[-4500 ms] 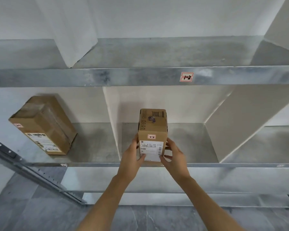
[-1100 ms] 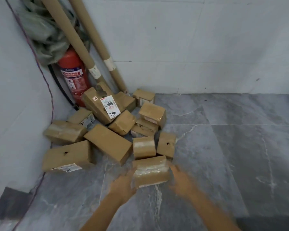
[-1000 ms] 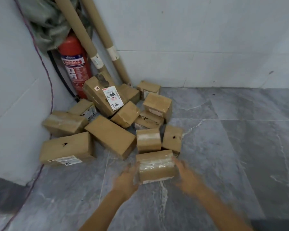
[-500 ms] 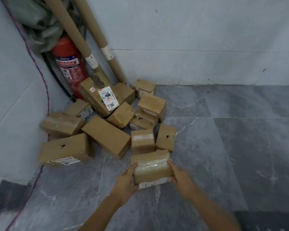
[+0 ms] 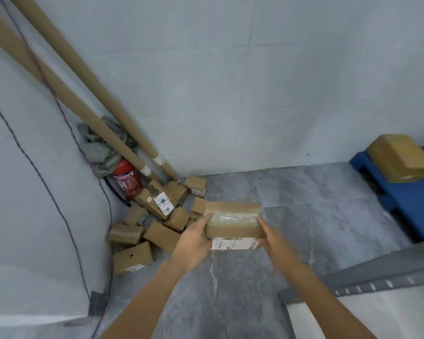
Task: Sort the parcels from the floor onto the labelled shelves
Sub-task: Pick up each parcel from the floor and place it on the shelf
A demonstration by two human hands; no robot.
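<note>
The taped cardboard parcel (image 5: 234, 220) is being held off the floor at frame centre, long side level, a white shipping label (image 5: 234, 243) showing on its near face. The left hand (image 5: 194, 243) is clamping the parcel's left end; the right hand (image 5: 274, 237) is clamping its right end. The remaining pile of parcels (image 5: 154, 221) is lying on the grey tiled floor (image 5: 316, 216) at nine o'clock from the held parcel, against the wall corner. A red fire extinguisher (image 5: 127, 178) and two cardboard tubes (image 5: 88, 99) are leaning at ten o'clock. A blue pallet (image 5: 406, 194) carrying a box (image 5: 399, 156) is sitting at two o'clock.
</note>
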